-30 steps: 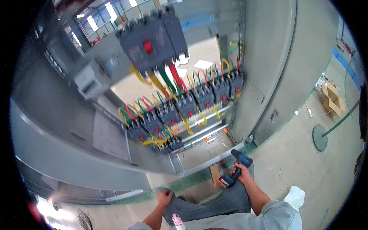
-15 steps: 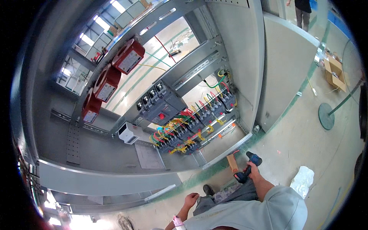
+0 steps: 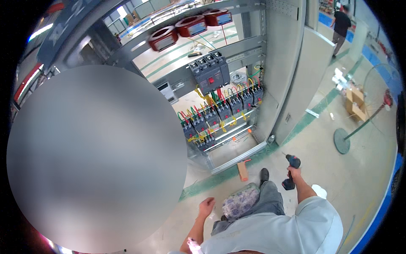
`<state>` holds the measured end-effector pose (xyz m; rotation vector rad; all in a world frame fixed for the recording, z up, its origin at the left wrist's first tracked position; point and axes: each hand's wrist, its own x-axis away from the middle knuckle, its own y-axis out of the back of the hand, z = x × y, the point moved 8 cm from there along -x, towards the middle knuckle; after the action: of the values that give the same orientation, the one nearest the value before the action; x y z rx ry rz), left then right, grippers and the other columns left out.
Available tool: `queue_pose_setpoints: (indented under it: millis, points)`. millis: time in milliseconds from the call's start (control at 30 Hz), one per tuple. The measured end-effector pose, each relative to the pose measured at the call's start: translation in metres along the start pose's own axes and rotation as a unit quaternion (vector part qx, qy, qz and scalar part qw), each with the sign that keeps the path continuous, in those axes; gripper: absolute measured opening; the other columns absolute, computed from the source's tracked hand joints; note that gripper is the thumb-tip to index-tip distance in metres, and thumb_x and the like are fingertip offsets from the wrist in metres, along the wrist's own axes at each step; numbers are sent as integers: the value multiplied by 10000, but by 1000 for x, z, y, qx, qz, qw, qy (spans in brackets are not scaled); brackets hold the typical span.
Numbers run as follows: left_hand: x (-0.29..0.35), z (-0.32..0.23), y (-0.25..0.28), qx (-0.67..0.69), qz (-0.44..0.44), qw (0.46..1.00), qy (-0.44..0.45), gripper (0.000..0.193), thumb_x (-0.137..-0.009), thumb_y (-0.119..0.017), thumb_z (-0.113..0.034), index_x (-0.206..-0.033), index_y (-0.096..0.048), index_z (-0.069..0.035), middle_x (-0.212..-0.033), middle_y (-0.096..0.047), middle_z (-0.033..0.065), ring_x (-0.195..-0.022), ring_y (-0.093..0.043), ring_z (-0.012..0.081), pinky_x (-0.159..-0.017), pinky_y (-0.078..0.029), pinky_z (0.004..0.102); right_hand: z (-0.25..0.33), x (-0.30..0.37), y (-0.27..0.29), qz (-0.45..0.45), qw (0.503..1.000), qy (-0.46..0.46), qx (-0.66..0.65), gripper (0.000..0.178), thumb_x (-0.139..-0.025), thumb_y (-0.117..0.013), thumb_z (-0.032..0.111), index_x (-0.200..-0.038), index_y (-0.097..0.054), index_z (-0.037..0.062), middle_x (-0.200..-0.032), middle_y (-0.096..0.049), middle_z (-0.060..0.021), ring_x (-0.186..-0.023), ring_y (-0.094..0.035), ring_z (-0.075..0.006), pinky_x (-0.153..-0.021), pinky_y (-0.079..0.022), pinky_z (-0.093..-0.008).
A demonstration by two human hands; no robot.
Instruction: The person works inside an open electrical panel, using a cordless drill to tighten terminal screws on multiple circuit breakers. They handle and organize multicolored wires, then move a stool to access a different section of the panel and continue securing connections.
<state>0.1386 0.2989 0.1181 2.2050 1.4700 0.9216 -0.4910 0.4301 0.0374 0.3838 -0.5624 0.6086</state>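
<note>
My right hand (image 3: 294,172) is wrapped round the grip of a cordless drill (image 3: 293,161), held over the floor with its bit pointing toward the cabinet. My left hand (image 3: 206,207) hangs beside a patterned padded seat (image 3: 241,201), fingers loosely apart, with nothing visible in it. Ahead stands an open grey electrical cabinet (image 3: 279,63). Inside, a large circuit breaker (image 3: 210,73) sits above a row of smaller breakers (image 3: 224,111) with red, yellow and green wires. Red ring-shaped current transformers (image 3: 190,25) line the top rail. Neither hand touches the cabinet.
An orange-brown box (image 3: 242,171) lies on the floor by the cabinet's front edge. To the right stand a cabinet door panel (image 3: 304,80), a fan's round base (image 3: 341,141) and an open cardboard box (image 3: 355,103). Another person (image 3: 340,27) stands farther back. A blurred grey disc hides the left side.
My view has swung left and back from the cabinet. The drill has moved away from my lap, out to the right, still in my right hand. A blurred disc now covers the left.
</note>
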Motion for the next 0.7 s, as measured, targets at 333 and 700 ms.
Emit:
queue_pose_setpoints:
  millis: [333,700]
  points:
    - [183,114,73,61,-210,967,132,258,-906,-714,-220,-1023,-749,8,-889,-751,159,-817,-723,248,-781,-564,358,-136,144,68,8,851,9,525,309,-728,-771,241,-879,-738,-26,-854,-755,-191,-828,-756,-332,-734,-594,-431]
    - [312,-161,-10,92,-345,918,173,227,-966,-680,-106,-1138,-679,42,-1037,-722,129,-981,-683,187,-927,-532,330,-174,28,123,235,864,-37,443,179,-776,-762,236,-760,-701,68,-617,-653,-91,-491,-618,-215,-492,-500,-395]
